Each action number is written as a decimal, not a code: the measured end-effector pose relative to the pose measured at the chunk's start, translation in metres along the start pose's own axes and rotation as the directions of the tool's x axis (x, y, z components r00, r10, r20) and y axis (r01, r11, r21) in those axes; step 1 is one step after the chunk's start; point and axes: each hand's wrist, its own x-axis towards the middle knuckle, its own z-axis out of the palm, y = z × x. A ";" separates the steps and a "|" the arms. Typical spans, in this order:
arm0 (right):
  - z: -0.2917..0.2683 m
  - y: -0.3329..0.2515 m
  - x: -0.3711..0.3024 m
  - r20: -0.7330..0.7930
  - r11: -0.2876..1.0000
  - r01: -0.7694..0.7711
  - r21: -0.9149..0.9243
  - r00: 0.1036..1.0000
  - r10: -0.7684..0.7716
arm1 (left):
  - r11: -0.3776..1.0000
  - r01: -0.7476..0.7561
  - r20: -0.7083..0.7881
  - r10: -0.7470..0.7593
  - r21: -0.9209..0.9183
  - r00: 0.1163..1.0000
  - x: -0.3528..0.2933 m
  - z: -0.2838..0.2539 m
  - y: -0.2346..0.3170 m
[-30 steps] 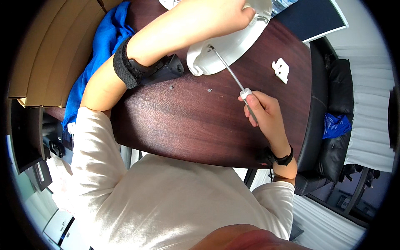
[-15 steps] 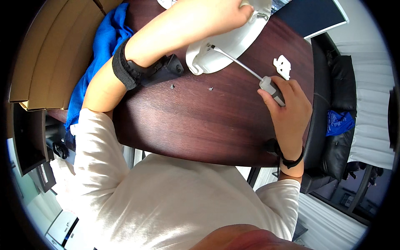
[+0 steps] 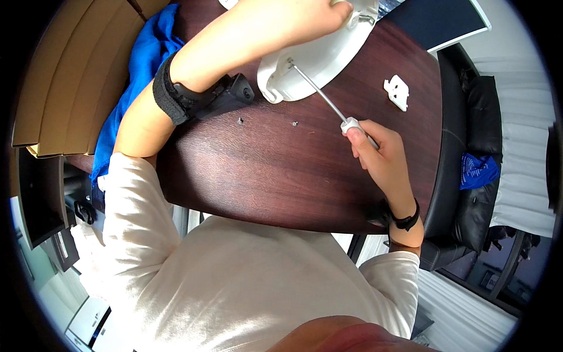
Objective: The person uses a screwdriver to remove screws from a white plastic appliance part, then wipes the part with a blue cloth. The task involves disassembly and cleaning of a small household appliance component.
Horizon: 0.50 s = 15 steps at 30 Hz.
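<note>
A white, curved plastic shell (image 3: pixel 328 61) lies at the far side of the table, partly cut off by the upper edge. My left hand (image 3: pixel 316 17) is closed at its upper part, fingers curled and partly out of view. In my right hand (image 3: pixel 375 146) is a screwdriver (image 3: pixel 321 92) with a grey-white handle, held in a closed grip. Its shaft slants away to the left, and the tip meets a small recess inside the shell's near left end. Two small screws, one (image 3: pixel 240 121) on the left and one (image 3: pixel 295 124) further right, rest on the wood nearer me.
A small white plastic piece with holes (image 3: pixel 397 92) lies on the dark wooden table (image 3: pixel 264 176) to the right. Blue cloth (image 3: pixel 146 58) and a cardboard box (image 3: pixel 76 76) stand along the left. Beyond the right edge is a black sofa (image 3: pixel 481 129) with a blue bag (image 3: pixel 478 170).
My right hand has moved left and turned around the screwdriver handle, so the shaft now stands steeper in view. The shell and my left arm have shifted slightly left.
</note>
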 end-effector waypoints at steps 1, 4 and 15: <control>0.000 0.001 0.000 -0.004 1.000 0.003 -0.004 1.000 -0.003 | 1.000 -0.007 0.000 0.007 -0.013 1.000 0.000 -0.001 0.000; 0.001 0.004 0.000 -0.013 1.000 0.012 -0.016 1.000 -0.012 | 1.000 0.019 -0.002 -0.019 0.025 1.000 0.001 0.001 0.000; 0.001 -0.002 -0.001 -0.026 0.999 0.028 -0.047 0.999 -0.030 | 1.000 0.007 -0.004 -0.007 0.026 1.000 0.000 -0.001 0.001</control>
